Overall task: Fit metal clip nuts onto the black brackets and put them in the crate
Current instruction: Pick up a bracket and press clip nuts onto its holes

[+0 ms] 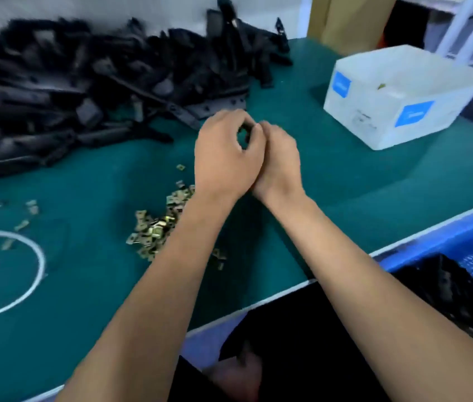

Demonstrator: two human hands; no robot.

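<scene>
My left hand (223,155) and my right hand (278,161) are pressed together above the green table, fingers curled around a small dark part (244,134) that is mostly hidden between them; it looks like a black bracket. A heap of black brackets (84,91) fills the far left of the table. Loose brass-coloured clip nuts (157,227) lie in a pile under my left forearm. The blue crate (444,239) at the lower right holds several black brackets (461,303).
A white box (403,97) with blue labels stands at the far right of the table. A white ring (26,271) lies at the left, with a few stray clip nuts (31,207) near it. The table's white front edge (258,306) runs diagonally.
</scene>
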